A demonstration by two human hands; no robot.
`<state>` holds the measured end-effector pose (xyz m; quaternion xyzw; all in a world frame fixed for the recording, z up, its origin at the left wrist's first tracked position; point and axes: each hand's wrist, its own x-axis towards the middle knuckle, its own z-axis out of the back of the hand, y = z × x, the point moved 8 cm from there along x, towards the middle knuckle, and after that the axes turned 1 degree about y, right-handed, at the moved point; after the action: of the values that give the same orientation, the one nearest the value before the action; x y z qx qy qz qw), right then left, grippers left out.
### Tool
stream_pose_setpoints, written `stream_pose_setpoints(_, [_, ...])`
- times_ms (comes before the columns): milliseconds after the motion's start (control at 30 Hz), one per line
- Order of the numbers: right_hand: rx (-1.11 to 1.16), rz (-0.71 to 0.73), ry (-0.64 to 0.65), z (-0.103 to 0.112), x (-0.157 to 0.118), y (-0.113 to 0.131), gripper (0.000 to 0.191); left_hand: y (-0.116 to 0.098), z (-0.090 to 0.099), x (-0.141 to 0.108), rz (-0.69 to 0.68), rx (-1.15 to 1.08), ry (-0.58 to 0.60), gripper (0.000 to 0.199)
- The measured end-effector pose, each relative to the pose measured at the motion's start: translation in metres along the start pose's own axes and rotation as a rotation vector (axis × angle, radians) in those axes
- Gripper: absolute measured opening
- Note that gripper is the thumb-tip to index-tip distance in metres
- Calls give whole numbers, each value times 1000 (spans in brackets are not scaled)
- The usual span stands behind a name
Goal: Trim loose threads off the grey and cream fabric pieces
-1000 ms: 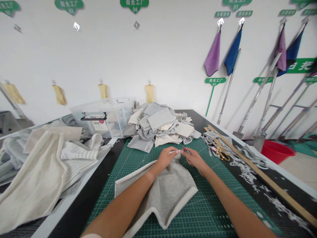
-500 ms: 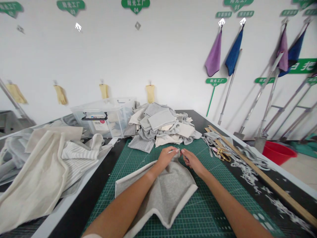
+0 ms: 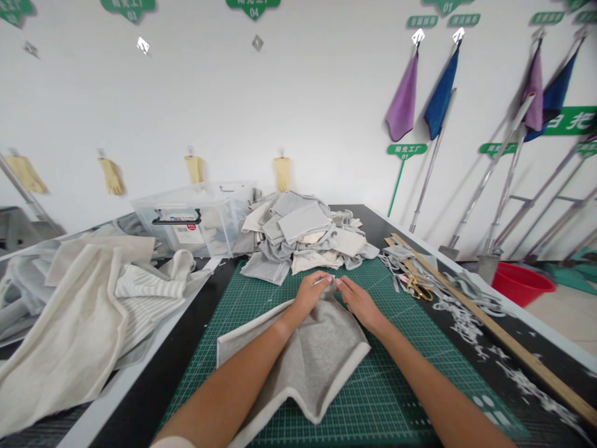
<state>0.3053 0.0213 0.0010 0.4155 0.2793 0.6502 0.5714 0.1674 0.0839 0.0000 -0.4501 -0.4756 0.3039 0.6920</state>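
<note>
A grey cloth [image 3: 321, 348] with a pale border lies partly raised on the green cutting mat [image 3: 410, 361]. My left hand [image 3: 311, 291] pinches its far edge. Close beside it, almost touching, my right hand [image 3: 357, 298] has its fingers pressed together at the same edge. The cloth is bunched upward between the fingertips, and its near part spreads under my left forearm.
Folded cloths [image 3: 303, 227] are heaped behind the mat, beside a clear plastic box [image 3: 186, 218]. Cream and striped fabric [image 3: 69, 323] covers the left. At right lie gold-handled scissors [image 3: 417, 287], a wooden strip [image 3: 494, 330] and white scraps [image 3: 461, 323].
My right hand has moved slightly left and up, closer to my left hand at the cloth's edge. The view has shifted slightly.
</note>
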Motion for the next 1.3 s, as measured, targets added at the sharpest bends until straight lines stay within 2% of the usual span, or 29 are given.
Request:
stream_pose_setpoints(333, [70,-29,-16,1,-4,5,47,6,-3,2,17,57,25,30])
stream_pose_setpoints(500, [59,49,11,-1,-5,10,44,8,-5,1,-8,80,53,29])
stream_pose_setpoints(767, [23,111,-35,-2,-5,17,43,10,-4,1,1,77,65,31])
stream_pose_setpoints(1300, [-49,122,-77,-4,-5,16,41,12,-4,0,56,34,87,37])
